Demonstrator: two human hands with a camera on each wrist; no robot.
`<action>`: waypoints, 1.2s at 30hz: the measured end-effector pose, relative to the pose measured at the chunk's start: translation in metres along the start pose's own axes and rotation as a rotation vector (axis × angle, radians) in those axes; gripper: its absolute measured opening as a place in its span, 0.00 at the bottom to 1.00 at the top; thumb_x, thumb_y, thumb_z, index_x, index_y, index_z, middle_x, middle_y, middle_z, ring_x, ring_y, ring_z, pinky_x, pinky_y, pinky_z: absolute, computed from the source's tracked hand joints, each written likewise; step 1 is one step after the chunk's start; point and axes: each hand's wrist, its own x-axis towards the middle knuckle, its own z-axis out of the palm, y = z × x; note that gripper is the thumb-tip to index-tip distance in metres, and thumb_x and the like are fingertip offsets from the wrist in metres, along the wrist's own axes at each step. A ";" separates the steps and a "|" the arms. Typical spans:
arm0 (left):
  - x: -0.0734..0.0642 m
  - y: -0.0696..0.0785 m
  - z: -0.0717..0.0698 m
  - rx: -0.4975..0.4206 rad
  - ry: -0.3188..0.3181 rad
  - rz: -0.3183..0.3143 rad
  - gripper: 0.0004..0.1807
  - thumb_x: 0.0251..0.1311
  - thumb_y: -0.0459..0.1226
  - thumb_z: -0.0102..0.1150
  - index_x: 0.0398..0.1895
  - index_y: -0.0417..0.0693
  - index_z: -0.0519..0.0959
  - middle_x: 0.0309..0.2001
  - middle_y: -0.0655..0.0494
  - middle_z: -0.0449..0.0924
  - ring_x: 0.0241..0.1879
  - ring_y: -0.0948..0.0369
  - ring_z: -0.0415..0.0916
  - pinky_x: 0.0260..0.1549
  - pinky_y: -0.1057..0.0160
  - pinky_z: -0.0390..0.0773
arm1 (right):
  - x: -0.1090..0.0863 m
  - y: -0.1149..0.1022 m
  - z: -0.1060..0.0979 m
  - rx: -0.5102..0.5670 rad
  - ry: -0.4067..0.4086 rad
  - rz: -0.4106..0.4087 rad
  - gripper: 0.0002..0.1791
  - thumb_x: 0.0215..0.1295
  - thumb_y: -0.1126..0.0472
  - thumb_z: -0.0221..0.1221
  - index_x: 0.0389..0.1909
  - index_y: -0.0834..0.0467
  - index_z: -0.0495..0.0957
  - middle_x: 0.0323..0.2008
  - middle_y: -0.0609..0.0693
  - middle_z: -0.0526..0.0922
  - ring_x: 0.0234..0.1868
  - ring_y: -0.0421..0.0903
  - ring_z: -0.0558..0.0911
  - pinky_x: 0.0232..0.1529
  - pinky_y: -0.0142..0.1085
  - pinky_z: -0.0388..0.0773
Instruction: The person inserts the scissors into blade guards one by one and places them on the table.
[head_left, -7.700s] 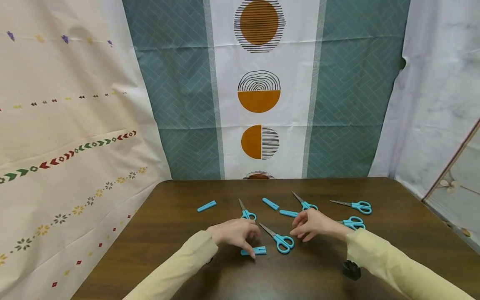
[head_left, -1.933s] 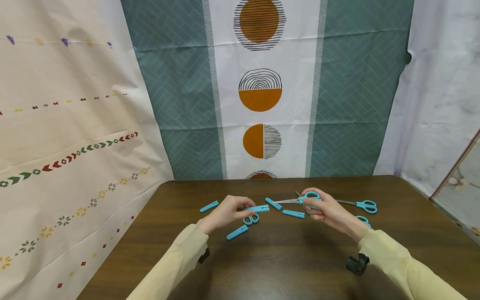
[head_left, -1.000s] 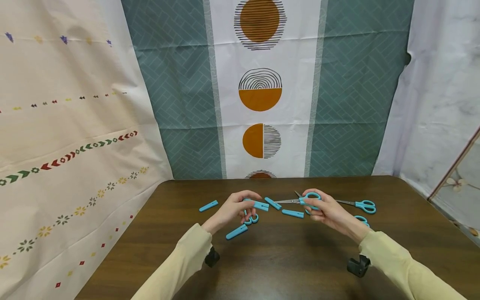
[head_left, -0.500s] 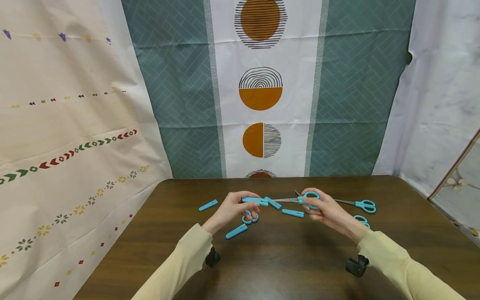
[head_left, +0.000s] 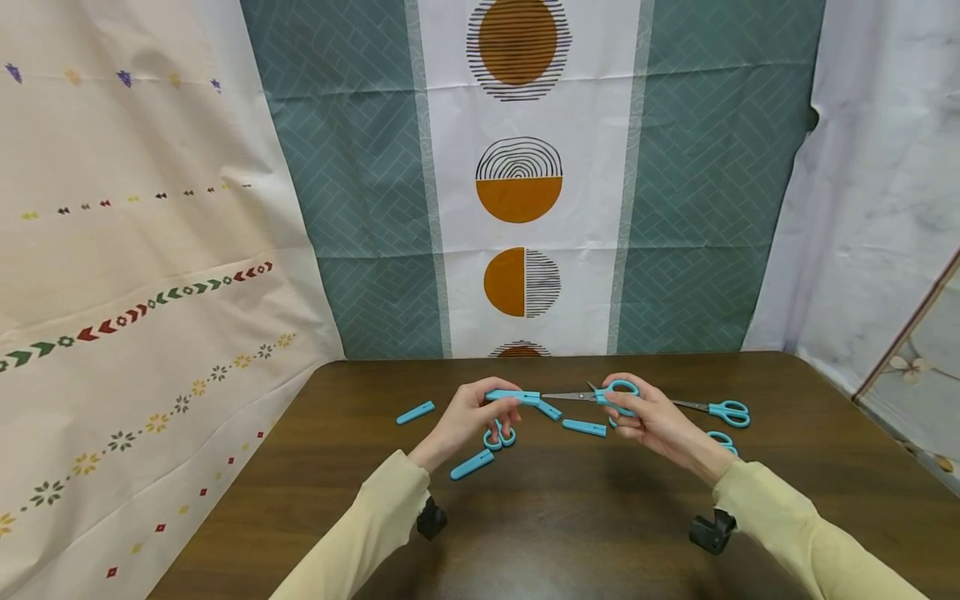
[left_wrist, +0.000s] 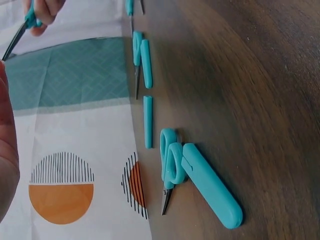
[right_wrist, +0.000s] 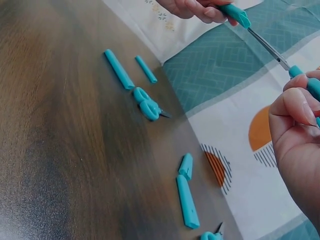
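Observation:
My left hand (head_left: 465,421) pinches a light-blue scissors cover (head_left: 516,396) above the table, its slotted mouth facing right. My right hand (head_left: 663,425) grips a pair of scissors (head_left: 567,397) by the blue handles, with closed blades pointing left. In the head view the blade tip is right at the cover's mouth. The right wrist view shows the blade (right_wrist: 270,49) lined up with the held cover (right_wrist: 235,14). Beneath the left hand lies another pair of scissors (head_left: 492,440), partly hidden, and beside it a loose cover (head_left: 472,465).
More blue covers lie on the brown table (head_left: 547,533): one at the left (head_left: 416,412), one in the middle (head_left: 584,427) and one partly behind the held cover (head_left: 551,410). Scissors (head_left: 727,412) lie at the right, and others there are partly hidden by the right hand. Patterned cloths hang behind.
Since the oldest frame, both hands have risen, the left with a cover and the right with scissors from the table. Lately the left fingers shifted on the cover, which moved up toward the blade tip.

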 end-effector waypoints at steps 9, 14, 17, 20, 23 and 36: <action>-0.003 0.015 0.005 0.023 0.005 0.028 0.10 0.61 0.27 0.50 0.46 0.33 0.73 0.26 0.44 0.77 0.18 0.46 0.71 0.15 0.65 0.72 | 0.001 -0.003 0.004 -0.021 0.015 0.017 0.10 0.70 0.62 0.46 0.48 0.61 0.60 0.25 0.51 0.66 0.16 0.39 0.55 0.18 0.29 0.55; -0.002 0.016 0.006 0.027 0.012 0.020 0.10 0.62 0.27 0.51 0.46 0.32 0.73 0.26 0.45 0.77 0.17 0.51 0.71 0.14 0.66 0.71 | 0.003 -0.003 0.005 -0.035 0.031 0.023 0.11 0.70 0.62 0.47 0.48 0.61 0.59 0.25 0.52 0.66 0.16 0.39 0.55 0.19 0.29 0.54; -0.001 0.016 0.007 0.022 0.012 0.004 0.11 0.62 0.28 0.50 0.46 0.33 0.73 0.27 0.43 0.77 0.17 0.55 0.71 0.14 0.66 0.70 | 0.004 -0.003 0.006 -0.047 0.046 0.025 0.13 0.69 0.61 0.48 0.48 0.62 0.59 0.25 0.52 0.66 0.16 0.39 0.54 0.19 0.30 0.54; 0.000 0.015 0.008 0.019 0.017 -0.012 0.11 0.63 0.29 0.50 0.47 0.34 0.73 0.27 0.41 0.77 0.16 0.56 0.70 0.13 0.65 0.68 | 0.005 -0.003 0.006 -0.053 0.055 0.027 0.13 0.68 0.61 0.49 0.49 0.62 0.59 0.25 0.53 0.66 0.16 0.39 0.54 0.19 0.30 0.54; 0.000 0.014 0.010 0.023 0.024 -0.016 0.11 0.63 0.31 0.50 0.47 0.35 0.73 0.27 0.41 0.77 0.17 0.52 0.70 0.13 0.65 0.67 | 0.005 -0.003 0.007 -0.053 0.057 0.028 0.12 0.69 0.61 0.48 0.48 0.61 0.59 0.26 0.52 0.66 0.16 0.38 0.55 0.19 0.30 0.53; 0.004 0.013 0.018 0.010 0.029 0.003 0.12 0.63 0.31 0.51 0.47 0.35 0.73 0.29 0.31 0.74 0.18 0.58 0.71 0.17 0.63 0.73 | 0.008 -0.004 0.014 -0.036 0.033 0.012 0.16 0.69 0.62 0.47 0.50 0.67 0.56 0.25 0.52 0.66 0.16 0.38 0.55 0.18 0.29 0.55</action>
